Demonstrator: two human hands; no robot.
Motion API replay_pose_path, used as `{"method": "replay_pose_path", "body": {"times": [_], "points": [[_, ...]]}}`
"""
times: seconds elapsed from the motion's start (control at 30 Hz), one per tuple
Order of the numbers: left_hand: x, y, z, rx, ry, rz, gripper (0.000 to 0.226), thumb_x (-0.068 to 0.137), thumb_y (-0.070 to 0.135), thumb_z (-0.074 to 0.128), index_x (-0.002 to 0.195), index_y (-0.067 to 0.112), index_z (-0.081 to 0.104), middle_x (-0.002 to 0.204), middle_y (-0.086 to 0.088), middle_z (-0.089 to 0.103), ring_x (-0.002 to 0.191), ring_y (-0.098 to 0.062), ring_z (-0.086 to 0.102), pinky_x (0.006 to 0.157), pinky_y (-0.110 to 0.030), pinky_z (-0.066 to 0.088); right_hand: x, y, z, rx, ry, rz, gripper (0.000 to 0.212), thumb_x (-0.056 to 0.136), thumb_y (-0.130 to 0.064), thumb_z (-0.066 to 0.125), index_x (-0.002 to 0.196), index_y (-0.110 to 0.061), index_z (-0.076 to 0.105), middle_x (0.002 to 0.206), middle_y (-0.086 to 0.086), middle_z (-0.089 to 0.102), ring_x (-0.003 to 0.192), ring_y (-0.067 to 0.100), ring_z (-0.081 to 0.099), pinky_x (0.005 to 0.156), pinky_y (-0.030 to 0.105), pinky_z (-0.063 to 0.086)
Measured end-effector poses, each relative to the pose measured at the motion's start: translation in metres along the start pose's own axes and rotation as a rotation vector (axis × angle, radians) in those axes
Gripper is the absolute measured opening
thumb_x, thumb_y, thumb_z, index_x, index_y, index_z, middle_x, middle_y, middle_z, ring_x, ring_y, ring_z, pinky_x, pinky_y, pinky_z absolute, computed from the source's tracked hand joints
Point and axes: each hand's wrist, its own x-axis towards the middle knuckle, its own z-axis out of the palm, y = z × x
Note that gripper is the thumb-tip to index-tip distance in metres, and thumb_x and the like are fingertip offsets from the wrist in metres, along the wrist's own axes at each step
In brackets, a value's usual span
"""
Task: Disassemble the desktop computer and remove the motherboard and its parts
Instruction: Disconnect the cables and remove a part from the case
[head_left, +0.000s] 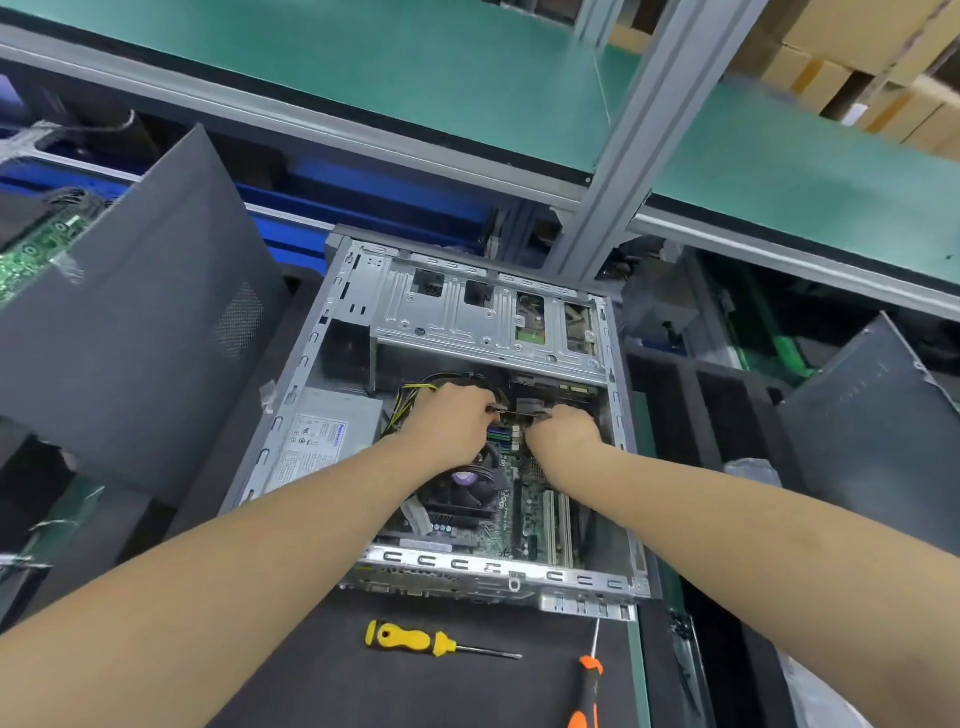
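Inside the computer case (467, 564), above the motherboard (531, 512).
Left hand (451, 422) and right hand (566, 432) pinch a thin cable (517, 413), fingers curled.

Brightly and evenly lit from above, with no hard shadows anywhere. Only faintly shaded beneath the left hand (452, 421) and right hand (563, 431), deep inside the computer case (298, 395). Dimmer along the dark mat (467, 696) at the bottom and toward the far left of the frame. Mildly glaring on the bare metal drive cage (467, 317) in the middle. Strongly bowed by the wide lens, as seen in the curved shelf rail (311, 120) across the top and the stretched forearms toward the lower corners. Sharpest in the centre; smeared and soft at the upper right over the cardboard boxes (831, 67) and along the left edge. Too fine to resolve clearly: the thin cable (514, 413) pinched between both hands.
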Motion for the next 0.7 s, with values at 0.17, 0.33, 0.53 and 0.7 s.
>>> {"method": "replay_pose_path", "body": {"times": [0.17, 0.33, 0.53, 0.7], "points": [[0.001, -0.001, -0.002, -0.052, -0.042, -0.051, 0.026, 0.109, 0.025, 0.043, 0.114, 0.027, 0.068, 0.110, -0.004, 0.073, 0.111, -0.031, 0.062, 0.096, -0.046, 0.041, 0.008, 0.001, -0.001, -0.082, 0.048, -0.028, 0.029, 0.094, -0.003, 0.062, 0.119, -0.017, 0.069, 0.121, 0.001, 0.069, 0.112, 0.026, 0.065, 0.083, 0.035, 0.057], [0.001, -0.001, -0.002, 0.075, -0.120, -0.035, 0.022, 0.109, 0.030, 0.043, 0.113, 0.021, 0.063, 0.115, -0.005, 0.070, 0.116, -0.031, 0.059, 0.100, -0.047, 0.039, 0.015, 0.009, -0.003, -0.124, -0.020, -0.103, 0.033, 0.096, -0.003, 0.062, 0.128, -0.013, 0.063, 0.126, 0.004, 0.067, 0.116, 0.028, 0.064, 0.083, 0.039, 0.057], [0.002, -0.006, -0.003, 0.027, -0.275, -0.014, 0.046, 0.088, 0.067, 0.065, 0.093, 0.024, 0.051, 0.111, 0.007, 0.068, 0.113, -0.023, 0.056, 0.107, -0.052, 0.035, 0.015, 0.007, 0.001, -0.151, -0.056, -0.106, 0.035, 0.098, -0.010, 0.061, 0.133, -0.014, 0.061, 0.134, 0.003, 0.061, 0.120, 0.026, 0.062, 0.082, 0.038, 0.055], [0.004, -0.007, -0.001, -0.014, -0.252, -0.021, 0.046, 0.087, 0.066, 0.068, 0.100, 0.023, 0.058, 0.109, 0.010, 0.068, 0.114, -0.022, 0.058, 0.107, -0.051, 0.035, 0.014, 0.011, -0.006, -0.106, -0.071, -0.098, 0.052, 0.103, -0.013, 0.054, 0.153, -0.018, 0.043, 0.156, -0.001, 0.035, 0.134, 0.027, 0.052, 0.091, 0.041, 0.056]]}}
